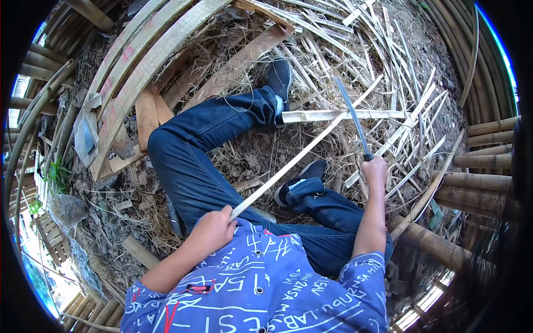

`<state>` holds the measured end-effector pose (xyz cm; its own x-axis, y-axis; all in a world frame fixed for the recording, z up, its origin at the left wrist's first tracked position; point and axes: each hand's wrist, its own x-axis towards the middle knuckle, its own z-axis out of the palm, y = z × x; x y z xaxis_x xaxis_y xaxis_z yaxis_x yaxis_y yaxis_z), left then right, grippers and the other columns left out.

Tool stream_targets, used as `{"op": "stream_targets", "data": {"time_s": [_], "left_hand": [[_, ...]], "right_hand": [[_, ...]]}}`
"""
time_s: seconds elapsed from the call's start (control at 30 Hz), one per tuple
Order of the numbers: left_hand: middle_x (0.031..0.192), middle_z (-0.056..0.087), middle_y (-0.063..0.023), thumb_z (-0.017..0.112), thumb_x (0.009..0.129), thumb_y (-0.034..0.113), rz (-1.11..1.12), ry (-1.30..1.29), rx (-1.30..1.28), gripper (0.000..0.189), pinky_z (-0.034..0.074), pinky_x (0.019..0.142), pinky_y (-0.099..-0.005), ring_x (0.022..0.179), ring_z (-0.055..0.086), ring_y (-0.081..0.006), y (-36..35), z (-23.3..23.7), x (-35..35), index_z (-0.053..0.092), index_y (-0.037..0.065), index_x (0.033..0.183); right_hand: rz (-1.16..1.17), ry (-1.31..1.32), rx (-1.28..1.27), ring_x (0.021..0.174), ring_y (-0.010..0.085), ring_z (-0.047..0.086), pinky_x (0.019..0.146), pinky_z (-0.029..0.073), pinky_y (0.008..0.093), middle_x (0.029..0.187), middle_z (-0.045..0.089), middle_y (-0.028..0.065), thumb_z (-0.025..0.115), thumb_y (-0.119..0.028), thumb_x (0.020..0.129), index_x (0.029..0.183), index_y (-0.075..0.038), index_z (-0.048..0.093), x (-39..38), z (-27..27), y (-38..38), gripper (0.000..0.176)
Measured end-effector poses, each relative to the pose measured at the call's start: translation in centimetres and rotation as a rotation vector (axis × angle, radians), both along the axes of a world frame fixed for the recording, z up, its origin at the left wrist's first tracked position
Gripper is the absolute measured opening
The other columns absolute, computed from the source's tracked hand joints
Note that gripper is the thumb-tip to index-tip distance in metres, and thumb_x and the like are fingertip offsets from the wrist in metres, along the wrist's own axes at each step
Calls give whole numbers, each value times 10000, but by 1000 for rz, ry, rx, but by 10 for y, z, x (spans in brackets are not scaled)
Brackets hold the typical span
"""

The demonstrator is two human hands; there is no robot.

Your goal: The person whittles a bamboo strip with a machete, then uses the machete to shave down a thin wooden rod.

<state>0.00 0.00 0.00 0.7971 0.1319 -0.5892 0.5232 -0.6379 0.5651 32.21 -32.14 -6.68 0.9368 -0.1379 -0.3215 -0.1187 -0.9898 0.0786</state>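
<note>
The left hand [214,230] is curled firmly round the near end of a long pale strip [288,166], close against the shirt [239,277] at the waist. Farther out, the right hand [375,169] is wrapped round the handle of a knife [360,131], its long blade pointing away from the body. The strip runs out from the left hand, slanting past the lower shoe [302,183] and across a bamboo piece [313,116] that lies crosswise, its one end beside the upper shoe [279,77]. The blade crosses the strip at about that place; from this angle I cannot tell whether its edge bites the strip or only passes over it.

To work well here, the left grip should be steady enough to stop the strip rolling, with the strip bearing on the bamboo piece just beneath the blade. Light, even strokes directed away from the body would suit such a slender length, and the edge is best kept clear of the foot.

Beyond lie loose split lengths [413,125] and curly shavings, with curved boards [145,72] to the left and stacked poles [483,182] at the right.
</note>
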Motion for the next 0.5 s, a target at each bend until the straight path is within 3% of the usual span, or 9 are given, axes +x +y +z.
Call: {"op": "stream_targets", "data": {"time_s": [0.07, 0.1, 0.23, 0.37, 0.43, 0.47, 0.5], "left_hand": [[678, 613, -266, 636, 865, 213, 19, 24, -99, 268, 497, 633, -512, 674, 622, -448, -5, 15, 6, 515, -26, 867], [678, 613, -266, 636, 865, 213, 1, -21, 10, 268, 497, 633, -512, 674, 622, -448, 20, 12, 25, 515, -26, 867], [668, 607, -267, 622, 869, 199, 43, -62, -65, 259, 488, 635, -526, 666, 613, -455, 1, 28, 44, 506, -32, 853], [671, 587, -275, 592, 891, 177, 54, -189, 12, 239, 453, 611, -527, 689, 600, -466, -11, 14, 74, 481, -34, 877], [696, 592, -282, 557, 906, 173, 61, -139, -9, 225, 454, 641, -539, 719, 596, -480, -18, 5, 89, 468, -34, 914], [714, 596, -287, 560, 903, 170, 49, -146, -32, 225, 457, 647, -540, 731, 597, -483, -22, -4, 93, 468, -35, 924], [732, 600, -292, 563, 899, 166, 36, -152, -55, 225, 459, 654, -541, 744, 598, -485, -24, -13, 96, 469, -36, 933]], "right_hand": [[23, -9, 82, 869, 426, 656, 778, 513, 499, 863, 675, 259, 616, -258, 767, 860, -15, 708, -20, 15, 1, 277], [104, -97, 316, 826, 427, 654, 733, 510, 496, 822, 664, 265, 630, -255, 757, 854, -4, 700, -9, -34, 27, 277], [130, -8, 538, 719, 400, 658, 650, 511, 454, 741, 664, 219, 645, -223, 735, 840, -28, 695, -73, 31, 62, 228], [164, 116, 839, 717, 379, 663, 653, 523, 431, 713, 661, 199, 690, -207, 689, 832, -54, 700, -121, 43, 103, 210], [220, 83, 891, 619, 299, 665, 590, 493, 378, 653, 641, 182, 689, -164, 688, 797, -4, 681, -140, 42, 121, 194], [200, 154, 832, 742, 392, 656, 690, 529, 457, 730, 662, 205, 688, -223, 679, 844, -57, 702, -144, 44, 129, 235], [223, 153, 836, 741, 403, 651, 694, 527, 467, 731, 659, 213, 675, -228, 680, 836, -50, 700, -149, 40, 134, 238]]}}
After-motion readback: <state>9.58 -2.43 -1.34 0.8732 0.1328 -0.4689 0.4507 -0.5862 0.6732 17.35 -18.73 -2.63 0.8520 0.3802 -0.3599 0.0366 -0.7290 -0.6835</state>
